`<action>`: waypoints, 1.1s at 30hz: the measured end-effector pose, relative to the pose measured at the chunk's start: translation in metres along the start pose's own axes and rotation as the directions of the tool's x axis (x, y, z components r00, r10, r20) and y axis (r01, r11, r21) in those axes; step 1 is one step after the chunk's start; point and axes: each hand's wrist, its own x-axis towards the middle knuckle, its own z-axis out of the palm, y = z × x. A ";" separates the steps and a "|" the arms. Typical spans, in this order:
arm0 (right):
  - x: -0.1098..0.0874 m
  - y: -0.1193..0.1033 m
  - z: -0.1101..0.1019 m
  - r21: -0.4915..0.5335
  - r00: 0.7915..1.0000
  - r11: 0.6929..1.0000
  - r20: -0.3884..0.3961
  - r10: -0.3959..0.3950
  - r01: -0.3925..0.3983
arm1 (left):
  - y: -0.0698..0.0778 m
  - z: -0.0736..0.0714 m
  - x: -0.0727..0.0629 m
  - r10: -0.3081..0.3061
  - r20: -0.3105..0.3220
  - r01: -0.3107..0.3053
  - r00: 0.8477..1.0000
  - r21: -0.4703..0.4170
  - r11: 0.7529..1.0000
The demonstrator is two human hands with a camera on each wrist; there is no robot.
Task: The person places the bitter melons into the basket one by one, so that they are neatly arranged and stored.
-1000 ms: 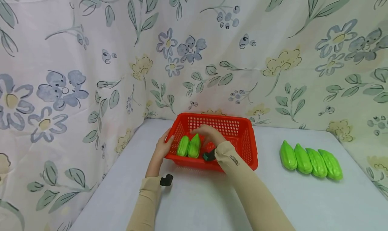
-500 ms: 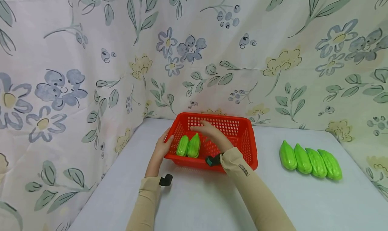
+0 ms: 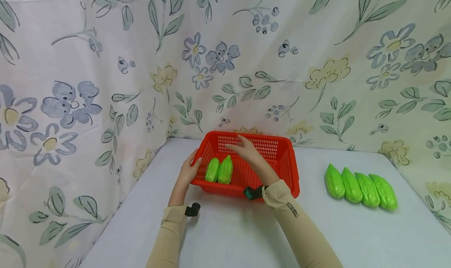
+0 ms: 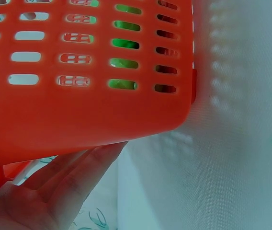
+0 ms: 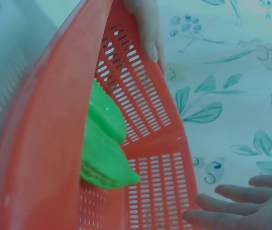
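A red slotted plastic basket (image 3: 222, 189) stands on the table, two glossy green bitter melons lying side by side in its left part. The left one (image 3: 212, 170) is rounder at the top; the right one (image 3: 225, 171) has a pointed tip. My left hand (image 3: 188, 171) holds the basket's left rim, thumb over the edge and fingers along the outside, as the left wrist view also shows. Above the basket, right of the melons, hovers my right hand (image 3: 251, 153) with spread fingers and nothing in it. The right wrist view shows those fingers (image 5: 241, 194) near the far rim.
Several more bitter melons (image 3: 361, 187) lie in a slanted row on the white table (image 3: 225, 236), right of the basket. Floral curtain cloth (image 3: 246, 64) hangs behind the table and along its left side.
My right hand has lifted away from the melons and shifted slightly right and up, its fingers spreading. The left hand, basket and melons stay where they were.
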 end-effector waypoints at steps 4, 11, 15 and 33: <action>-0.006 0.001 -0.005 0.032 1.000 0.999 -0.017 -0.005 0.005 | -0.001 0.000 0.000 -0.006 -0.001 0.006 1.000 -0.004 1.000; -0.016 0.003 -0.019 0.070 0.998 0.997 -0.042 -0.043 0.046 | 0.000 -0.001 -0.001 -0.004 0.001 0.004 1.000 0.001 1.000; -0.021 0.006 -0.029 0.066 0.997 0.997 -0.061 -0.044 0.048 | 0.001 0.000 -0.001 -0.004 0.003 0.004 1.000 -0.004 1.000; -0.039 0.022 -0.077 0.064 0.992 0.995 -0.103 -0.070 0.077 | 0.004 -0.001 -0.004 -0.003 0.008 0.004 1.000 -0.009 1.000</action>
